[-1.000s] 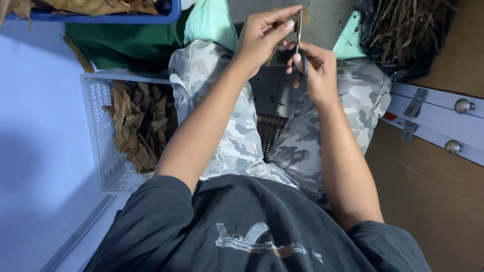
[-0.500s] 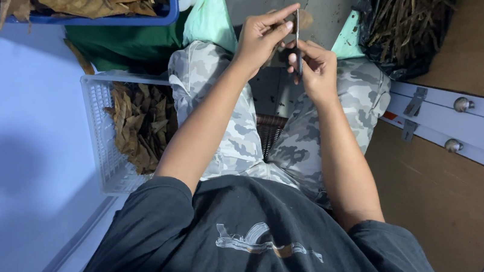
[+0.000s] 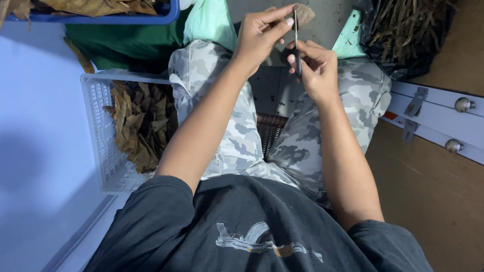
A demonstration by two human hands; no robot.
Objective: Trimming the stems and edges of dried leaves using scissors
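Grey floor; hands (image 3: 259, 35) (image 3: 316, 68) hold leaf (image 3: 303, 14).

Your left hand (image 3: 261, 33) covers most of the dried leaf (image 3: 304, 13), so you see only its tip. Your right hand (image 3: 316, 67) hides the lower end of the thin dark tool (image 3: 296, 46); what kind it is stays unclear. The blue crate (image 3: 146, 20) and black bag of stems (image 3: 406, 27) run off the top edge. Your leg hides part of the white basket (image 3: 99, 132). The wicker seat (image 3: 269, 134) shows only between your thighs.
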